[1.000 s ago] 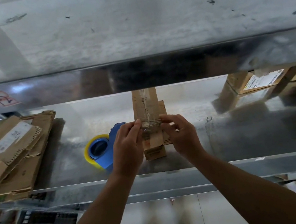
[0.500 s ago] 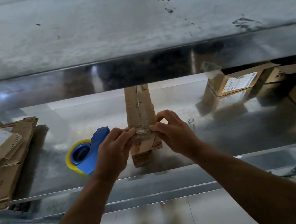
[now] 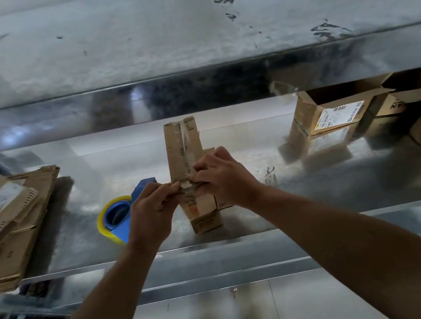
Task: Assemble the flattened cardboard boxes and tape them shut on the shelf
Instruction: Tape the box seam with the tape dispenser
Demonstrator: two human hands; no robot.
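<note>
A narrow, long cardboard box [image 3: 182, 149] lies lengthwise on the metal shelf [image 3: 319, 197], with a strip of clear tape along its top seam. My left hand [image 3: 151, 211] and my right hand [image 3: 223, 176] meet over the box's middle, fingers curled, pinching the tape and cardboard there from either side. A blue tape dispenser with a yellow-edged roll [image 3: 117, 217] lies on the shelf just left of my left hand.
A stack of flattened cardboard boxes [image 3: 7, 217] lies at the shelf's left end. Several assembled boxes [image 3: 334, 116] with labels crowd the right end. An upper metal shelf [image 3: 184, 26] overhangs closely. The floor and my shoes show below the shelf's front edge.
Both hands have stayed on the box's middle, fingertips drawing closer together over the tape. The view has shifted slightly; the box itself has barely moved.
</note>
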